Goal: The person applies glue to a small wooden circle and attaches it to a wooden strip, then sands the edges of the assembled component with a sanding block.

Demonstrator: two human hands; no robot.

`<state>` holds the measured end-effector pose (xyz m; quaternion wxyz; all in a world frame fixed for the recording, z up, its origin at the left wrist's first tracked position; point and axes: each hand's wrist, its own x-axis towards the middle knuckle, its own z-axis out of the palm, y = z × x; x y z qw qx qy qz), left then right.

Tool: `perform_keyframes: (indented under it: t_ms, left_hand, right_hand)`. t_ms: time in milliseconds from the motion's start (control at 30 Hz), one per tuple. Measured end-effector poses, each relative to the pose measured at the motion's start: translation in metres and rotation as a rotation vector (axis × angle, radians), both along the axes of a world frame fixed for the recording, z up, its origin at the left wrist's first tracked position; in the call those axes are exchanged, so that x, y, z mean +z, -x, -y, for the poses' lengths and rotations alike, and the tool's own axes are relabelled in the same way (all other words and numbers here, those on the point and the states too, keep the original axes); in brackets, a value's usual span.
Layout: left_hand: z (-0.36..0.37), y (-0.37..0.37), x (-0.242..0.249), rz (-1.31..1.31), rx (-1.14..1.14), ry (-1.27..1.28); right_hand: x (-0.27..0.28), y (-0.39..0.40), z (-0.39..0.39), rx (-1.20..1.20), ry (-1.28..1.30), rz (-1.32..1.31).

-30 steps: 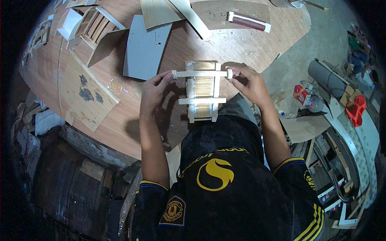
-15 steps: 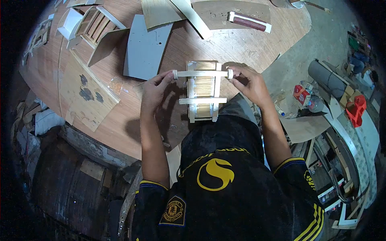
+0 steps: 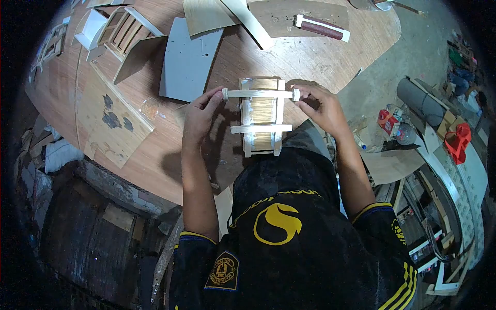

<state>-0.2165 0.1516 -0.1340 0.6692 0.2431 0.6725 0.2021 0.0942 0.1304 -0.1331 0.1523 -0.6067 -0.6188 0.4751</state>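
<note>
both hands pinch the wheeled axle (image 3: 260,94) on the frame (image 3: 261,118).

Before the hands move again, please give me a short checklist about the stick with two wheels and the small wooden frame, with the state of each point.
1. Left hand grips the left wheel: ok.
2. Right hand grips the right wheel: ok.
3. Stick lies straight across the top of the wooden frame: ok.
4. Frame rests flat on the table: ok.
5. Stick fixed to the frame: cannot tell.
</note>
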Motion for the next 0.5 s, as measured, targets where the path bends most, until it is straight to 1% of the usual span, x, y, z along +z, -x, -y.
perform_keyframes:
  t_ms: [33,100,300,500]
  left_hand:
    - [0.0006,0.0015,-0.0018,0.000,-0.001,0.000]
    - [0.0027,0.0058,-0.0068,-0.011,-0.075,-0.026]
    - [0.0032,0.0067,-0.0067,-0.041,-0.125,-0.018]
    - [0.0033,0.0063,-0.0071,-0.042,-0.117,-0.008]
  right_hand:
    - [0.0005,0.0000,-0.0002,-0.001,0.000,0.000]
    - [0.0020,0.0000,-0.0006,-0.019,0.039,0.002]
    - [-0.0003,0.0001,0.0000,-0.029,0.020,-0.010]
    - [-0.0007,-0.0005,-0.0009,-0.013,0.006,-0.007]
